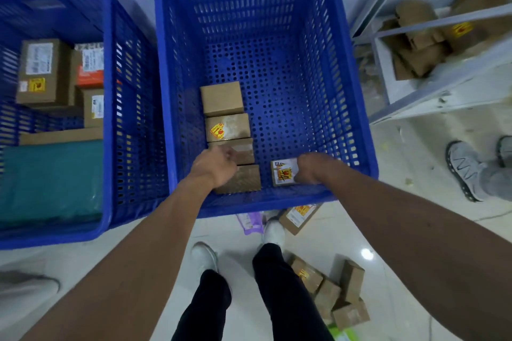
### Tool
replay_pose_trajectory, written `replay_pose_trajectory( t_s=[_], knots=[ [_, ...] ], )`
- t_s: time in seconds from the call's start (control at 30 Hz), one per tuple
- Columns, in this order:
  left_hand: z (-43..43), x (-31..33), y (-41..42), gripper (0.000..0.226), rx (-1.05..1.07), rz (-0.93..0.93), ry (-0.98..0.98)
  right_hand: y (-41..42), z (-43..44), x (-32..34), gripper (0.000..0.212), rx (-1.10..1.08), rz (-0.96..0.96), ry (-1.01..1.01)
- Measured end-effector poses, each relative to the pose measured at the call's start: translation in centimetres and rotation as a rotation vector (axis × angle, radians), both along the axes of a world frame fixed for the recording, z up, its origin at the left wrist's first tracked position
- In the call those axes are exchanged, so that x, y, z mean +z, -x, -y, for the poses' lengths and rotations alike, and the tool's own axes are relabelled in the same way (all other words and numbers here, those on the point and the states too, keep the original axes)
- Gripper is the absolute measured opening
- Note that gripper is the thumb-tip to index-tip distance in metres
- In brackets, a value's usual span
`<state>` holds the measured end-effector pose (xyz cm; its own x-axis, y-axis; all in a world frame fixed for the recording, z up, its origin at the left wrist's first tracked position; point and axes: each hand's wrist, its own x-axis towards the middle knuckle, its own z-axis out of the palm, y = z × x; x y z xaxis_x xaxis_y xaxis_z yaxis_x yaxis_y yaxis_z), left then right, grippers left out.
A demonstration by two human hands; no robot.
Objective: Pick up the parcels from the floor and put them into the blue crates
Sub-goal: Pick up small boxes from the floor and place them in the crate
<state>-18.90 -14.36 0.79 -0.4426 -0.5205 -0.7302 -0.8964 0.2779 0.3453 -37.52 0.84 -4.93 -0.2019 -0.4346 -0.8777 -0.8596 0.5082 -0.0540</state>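
**Inside the middle crate (263, 202): both hands at the boxes**

Near the front wall, a small labelled box (282, 171) is being gripped by the right hand (311, 170), with fingers curled round its edge. The left hand (217, 166) is being held curled over a row of four boxes (225, 119). Whether one is clamped cannot be told. More parcels (332, 293) are lying on the floor.

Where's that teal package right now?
In the head view, the teal package lies in the left blue crate, at its near end, beside a flat cardboard parcel.
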Motion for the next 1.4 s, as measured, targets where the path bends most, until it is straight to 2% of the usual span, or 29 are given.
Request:
replay_pose_trajectory(
  t_s=[0.23,0.4,0.57,0.73,0.9,1.1,1.23,1.4],
  knots=[
    [-1.6,7.3,-3.4,0.034,-0.112,0.007,0.119,-1.7,-3.8,8.3,0.033,-0.225,-0.058,0.129],
    [-2.6,10.8,-6.4,0.031,-0.125,-0.055,0.159,-4.2,-6.4,13.1,0.042,-0.351,-0.128,0.221],
    [-3.6,13.9,-10.0,0.031,-0.157,-0.192,0.18,-9.3,-10.0,16.7,0.042,-0.455,-0.199,0.293],
    [-4.4,15.3,-16.1,0.031,-0.205,-0.273,0.139,-17.4,-14.6,19.6,0.044,-0.524,-0.279,0.266],
    [-6.3,15.5,-20.1,0.031,-0.263,-0.281,0.064,-24.4,-19.9,19.4,0.05,-0.672,-0.3,0.24],
    [-11.6,13.0,-22.2,0.026,-0.356,-0.254,-0.016,-31.2,-26.4,18.2,0.045,-0.799,-0.275,0.157],
    [-15.2,9.7,-23.3,0.017,-0.44,-0.209,-0.061,-34.0,-30.3,15.8,0.046,-0.818,-0.256,0.126],
    [-21.0,4.4,-26.0,0.029,-0.581,-0.071,-0.107,-36.9,-34.4,10.4,0.044,-0.866,-0.208,0.059]
  ],
)
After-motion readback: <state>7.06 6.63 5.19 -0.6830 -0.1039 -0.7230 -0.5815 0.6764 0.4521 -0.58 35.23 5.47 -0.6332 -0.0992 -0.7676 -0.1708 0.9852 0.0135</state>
